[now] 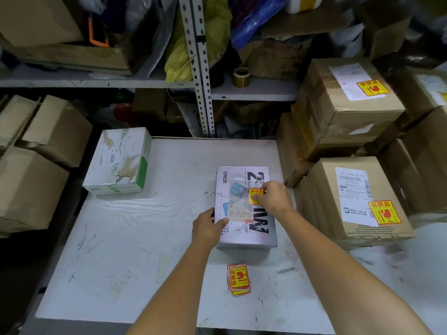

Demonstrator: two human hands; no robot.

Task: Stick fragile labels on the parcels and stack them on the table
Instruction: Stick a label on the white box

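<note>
Fragile label (253, 196) sat atop the white parcel (249, 235), pinched by the right hand (274, 199); the left hand (209, 227) gripped that parcel's near-left edge.

On the parcel (244, 238), our right hand (274, 198) hides part of the label (252, 197); the print on its slip (238, 212) we cannot read.

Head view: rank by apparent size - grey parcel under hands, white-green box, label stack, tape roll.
Largest: grey parcel and white-green box, look alike, unranked.
Then label stack.
Smallest: tape roll, though farther back.
</note>
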